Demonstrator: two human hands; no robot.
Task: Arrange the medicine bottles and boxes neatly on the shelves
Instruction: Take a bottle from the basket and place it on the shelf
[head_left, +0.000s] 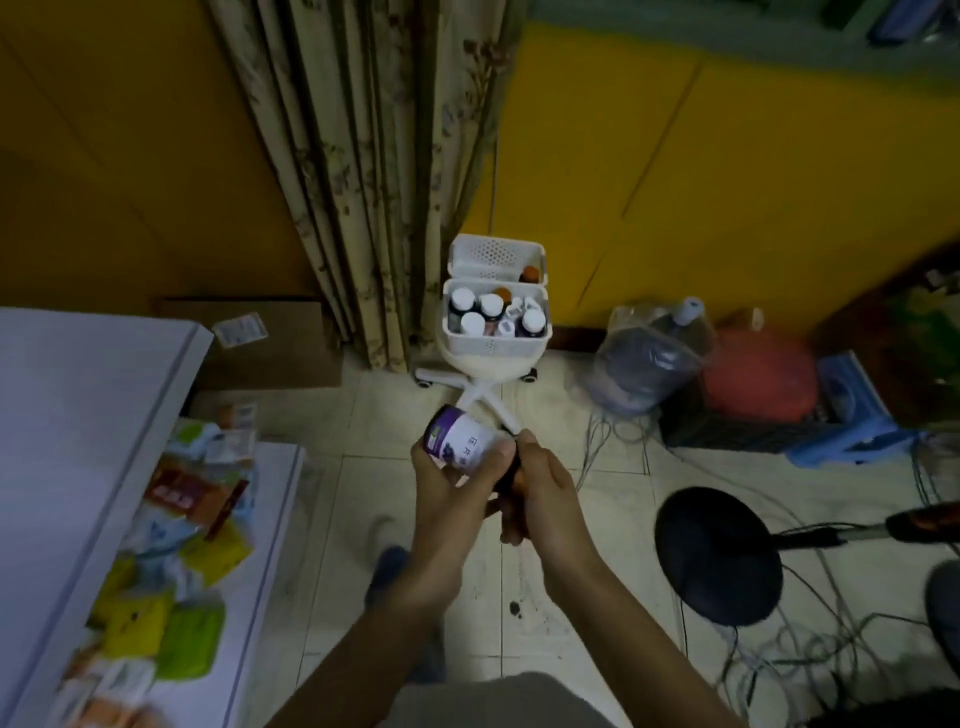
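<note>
My left hand (447, 493) grips a white medicine bottle with a purple label (460, 441), tilted with its base pointing up and away. My right hand (540, 493) is curled around a dark bottle (511, 478) with a brownish lower part, mostly hidden by the fingers. Straight ahead a white basket cart (493, 343) on wheels holds several bottles with white caps (491, 312); its upper basket (496, 257) shows one orange-capped bottle. On the left, a white shelf unit (83, 415) carries several medicine boxes (182, 519) in green, yellow and red on its lower shelf.
A flowered curtain (363, 182) hangs behind the cart. A cardboard box (275, 343) sits by the shelf. To the right are a bagged water jug (649, 358), a red bag (758, 374), a blue stool (852, 410), a black round stand base (717, 556) and loose cables on the tiled floor.
</note>
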